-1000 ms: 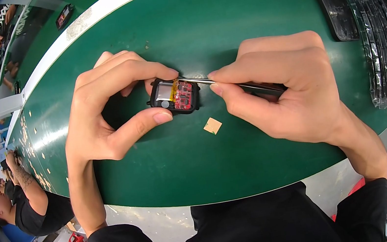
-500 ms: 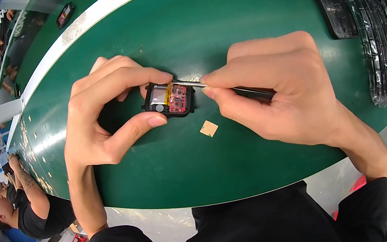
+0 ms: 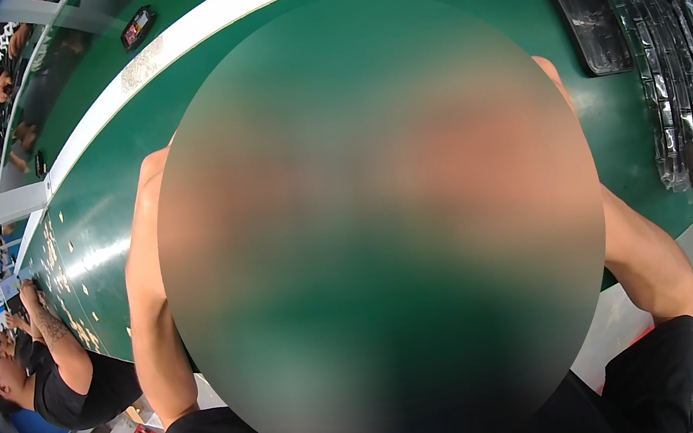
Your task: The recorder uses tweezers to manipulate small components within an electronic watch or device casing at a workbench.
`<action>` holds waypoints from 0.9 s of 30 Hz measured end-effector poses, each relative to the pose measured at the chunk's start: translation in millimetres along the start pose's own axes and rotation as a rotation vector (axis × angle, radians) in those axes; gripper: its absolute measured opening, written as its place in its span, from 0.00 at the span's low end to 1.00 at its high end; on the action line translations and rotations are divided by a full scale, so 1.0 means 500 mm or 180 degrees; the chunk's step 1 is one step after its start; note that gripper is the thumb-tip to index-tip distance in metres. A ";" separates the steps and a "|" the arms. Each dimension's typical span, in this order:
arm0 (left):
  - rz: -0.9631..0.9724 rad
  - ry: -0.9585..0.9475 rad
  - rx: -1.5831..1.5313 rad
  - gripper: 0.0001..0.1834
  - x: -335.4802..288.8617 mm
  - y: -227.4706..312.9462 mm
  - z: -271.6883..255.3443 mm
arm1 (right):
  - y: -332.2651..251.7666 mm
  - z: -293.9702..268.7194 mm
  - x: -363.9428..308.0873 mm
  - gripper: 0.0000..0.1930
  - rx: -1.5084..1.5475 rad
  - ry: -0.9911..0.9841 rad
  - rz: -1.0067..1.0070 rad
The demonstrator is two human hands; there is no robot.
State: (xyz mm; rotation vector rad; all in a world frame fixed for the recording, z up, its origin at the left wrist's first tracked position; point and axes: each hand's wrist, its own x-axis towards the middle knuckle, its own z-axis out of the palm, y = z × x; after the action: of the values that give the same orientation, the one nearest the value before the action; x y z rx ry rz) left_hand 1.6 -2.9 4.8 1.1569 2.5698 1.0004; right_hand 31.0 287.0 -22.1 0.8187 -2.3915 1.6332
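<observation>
A large round blur covers the middle of the head view, so most of both hands and whatever lies between them cannot be made out. My left hand (image 3: 206, 196) shows as a skin-coloured smear, with only its outer edge sharp at the left of the blur. On the other side, my right hand (image 3: 494, 160) is a similar smear, with a bit of knuckle sharp at the blur's upper right. Both forearms come up from the lower edge over the green tabletop (image 3: 617, 121). Fingers and anything held are hidden.
Stacked black trays in clear wrap (image 3: 682, 81) and a long black tray (image 3: 599, 30) lie at the right. Beyond the white strip (image 3: 248, 18) sits a small dark device (image 3: 137, 29). Small pale pieces (image 3: 72, 282) lie scattered at left, near a co-worker (image 3: 76, 370).
Half a second ago my left hand held an open watch case with a red circuit board, and my right a slim metal tool against it. Blur now hides these. My left arm sits slightly further right.
</observation>
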 end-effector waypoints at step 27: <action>0.0248 0.1111 -0.0612 0.28 0.177 0.128 0.016 | 0.041 -0.047 0.031 0.06 0.0278 0.0548 0.0176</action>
State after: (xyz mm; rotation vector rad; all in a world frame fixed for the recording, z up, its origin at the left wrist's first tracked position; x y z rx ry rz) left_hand -17.2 95.0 50.4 1.1233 2.6159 1.5528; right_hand 3.3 307.7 -23.1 0.6024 -2.2584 1.7619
